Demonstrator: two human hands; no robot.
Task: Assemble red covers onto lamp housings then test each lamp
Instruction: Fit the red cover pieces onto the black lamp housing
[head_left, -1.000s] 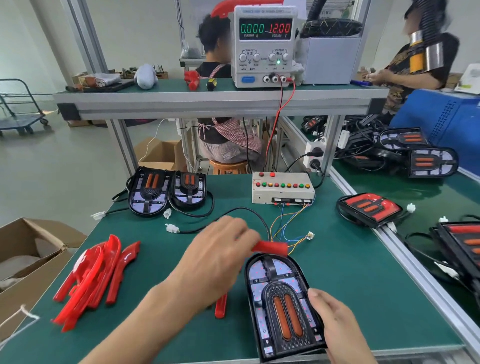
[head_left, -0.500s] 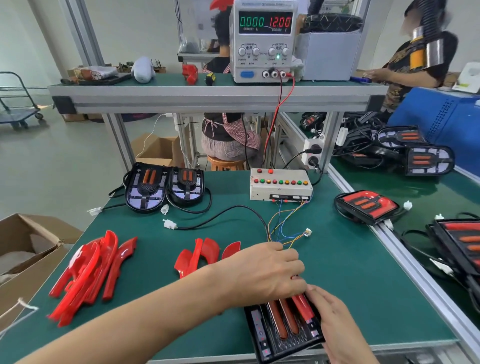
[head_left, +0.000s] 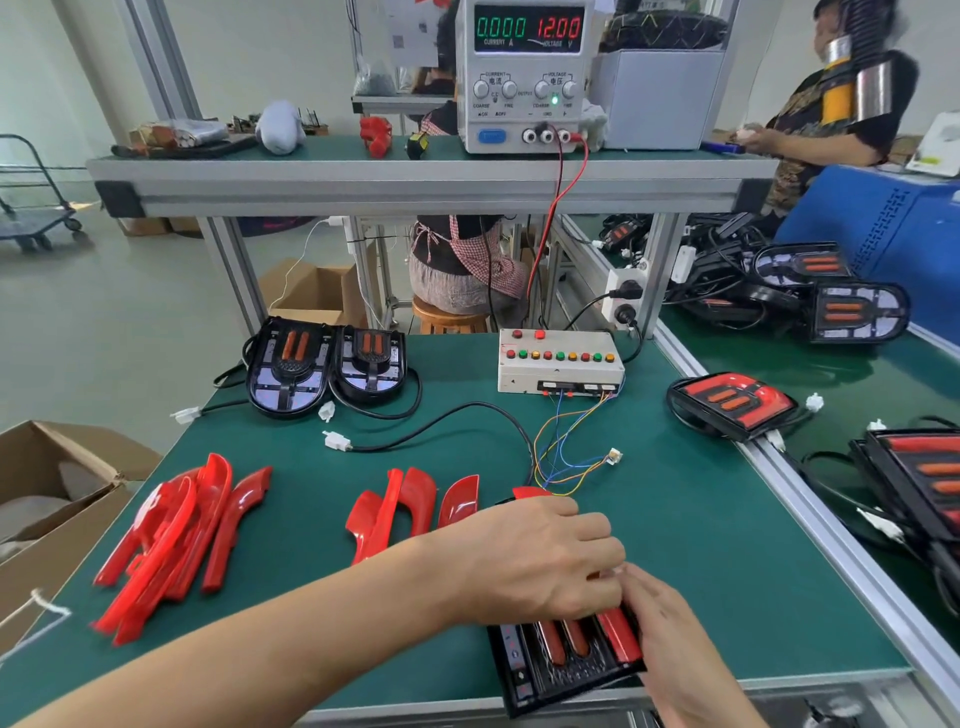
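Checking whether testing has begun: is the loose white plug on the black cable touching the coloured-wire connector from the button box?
Apart. The head view shows the white plug lying well left of the small connector, with bare green mat between them.

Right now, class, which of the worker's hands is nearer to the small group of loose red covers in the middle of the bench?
Left. The left hand presses on the lamp housing just right of the loose red covers. The right hand is farther right, at the housing's right edge.
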